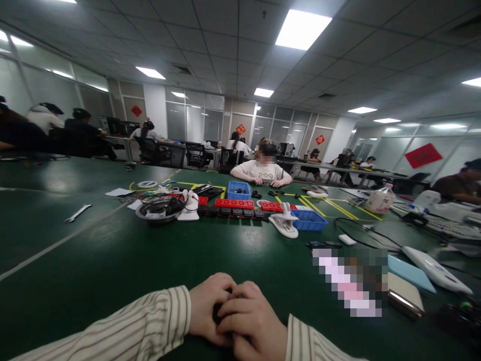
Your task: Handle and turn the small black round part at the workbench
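My left hand (208,308) and my right hand (250,321) rest together on the dark green table (112,260) at the near edge, fingers curled and pressed against each other. A small dark thing shows between them, too hidden to name. Both wrists wear striped sleeves. Farther out lie a red row of blocks (234,203), two blue bins (238,190) (308,219) and a white clamp-like tool (284,223).
A metal bowl of cables (160,208) and a wrench (77,213) lie to the left. A phone (406,296), a white device (436,268) and cables sit at the right. A person (263,168) sits across the table; others work at desks behind.
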A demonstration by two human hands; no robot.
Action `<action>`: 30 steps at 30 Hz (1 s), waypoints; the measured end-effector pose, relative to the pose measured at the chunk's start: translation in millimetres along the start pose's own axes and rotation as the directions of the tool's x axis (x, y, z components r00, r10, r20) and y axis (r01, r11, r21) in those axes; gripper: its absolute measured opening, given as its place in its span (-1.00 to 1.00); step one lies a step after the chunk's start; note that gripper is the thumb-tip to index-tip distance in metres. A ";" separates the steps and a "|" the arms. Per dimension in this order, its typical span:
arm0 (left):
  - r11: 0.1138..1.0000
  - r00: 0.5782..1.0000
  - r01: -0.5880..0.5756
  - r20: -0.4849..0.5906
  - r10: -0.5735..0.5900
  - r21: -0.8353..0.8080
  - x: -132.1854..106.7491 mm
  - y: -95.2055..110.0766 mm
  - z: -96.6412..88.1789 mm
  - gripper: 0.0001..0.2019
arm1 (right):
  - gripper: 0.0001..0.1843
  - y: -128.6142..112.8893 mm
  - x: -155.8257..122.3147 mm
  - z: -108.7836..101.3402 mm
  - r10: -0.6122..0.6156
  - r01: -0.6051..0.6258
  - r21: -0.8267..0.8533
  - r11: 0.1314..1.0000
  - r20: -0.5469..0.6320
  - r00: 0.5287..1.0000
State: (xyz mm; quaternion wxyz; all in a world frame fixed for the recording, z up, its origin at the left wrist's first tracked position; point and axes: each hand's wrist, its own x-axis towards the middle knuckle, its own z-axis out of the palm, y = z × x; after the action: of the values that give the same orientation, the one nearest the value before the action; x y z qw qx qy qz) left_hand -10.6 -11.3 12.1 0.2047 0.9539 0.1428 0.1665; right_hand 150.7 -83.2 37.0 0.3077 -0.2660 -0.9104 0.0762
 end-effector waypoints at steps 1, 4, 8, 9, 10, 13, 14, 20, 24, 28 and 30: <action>1.000 1.000 0.007 -0.003 -0.007 -0.009 0.1 -0.3 -0.2 -0.64 | -0.74 0.4 -0.3 1.2 -0.035 0.035 0.004 0.999 -0.005 0.999; 0.999 0.999 0.028 -0.017 -0.028 -0.024 0.0 0.9 -0.2 -0.31 | -0.68 -0.3 -2.1 2.6 -0.099 0.099 0.005 0.995 -0.094 0.991; 0.997 0.997 0.070 -0.044 -0.069 0.022 -0.9 5.0 0.2 -0.18 | -0.66 -5.0 -4.6 -1.1 0.022 -0.022 0.005 1.000 -0.182 0.983; 0.995 0.995 0.090 -0.052 -0.088 0.033 -1.3 6.2 0.1 -0.18 | -0.66 -5.7 -5.1 -1.3 0.086 -0.087 0.006 0.996 -0.210 0.974; 0.994 0.993 0.102 -0.054 -0.100 0.040 -1.7 7.4 -0.3 -0.18 | -0.63 -5.8 -5.5 -0.8 0.155 -0.158 0.005 0.987 -0.236 0.959; 0.993 0.993 0.107 -0.046 -0.105 0.051 -3.1 11.3 -2.1 -0.25 | -0.49 -2.8 -6.2 4.2 0.339 -0.356 -0.035 0.934 -0.236 0.911; 0.992 0.993 0.112 -0.049 -0.109 0.056 -3.4 12.5 -2.6 -0.32 | -0.49 -1.1 -6.3 6.3 0.374 -0.393 -0.054 0.918 -0.212 0.903; 0.992 0.990 0.120 -0.075 -0.117 0.031 -2.5 12.9 -0.6 -0.54 | -0.74 4.2 -5.9 6.6 0.302 -0.306 -0.009 0.952 -0.127 0.945; 0.997 0.998 0.056 -0.009 -0.057 -0.048 -0.3 7.7 1.7 -0.68 | -0.80 1.0 -3.3 -1.0 0.153 -0.146 0.056 0.988 -0.133 0.979; 0.997 1.000 -0.003 -0.025 0.002 -0.077 0.1 6.5 0.4 -0.70 | -0.71 0.5 -2.7 -1.2 0.045 -0.036 0.065 0.997 -0.144 0.989; 0.997 1.000 0.022 -0.006 -0.023 -0.076 -0.5 8.4 -2.7 -0.54 | -0.70 0.8 -3.6 -0.1 0.022 -0.006 0.084 0.996 -0.181 0.983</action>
State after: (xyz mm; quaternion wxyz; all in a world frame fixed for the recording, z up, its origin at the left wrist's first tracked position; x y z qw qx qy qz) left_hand -10.3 -17.9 17.9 0.2423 0.9432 0.1477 0.1729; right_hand 153.5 -84.5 35.0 0.3999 -0.2653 -0.8726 0.0913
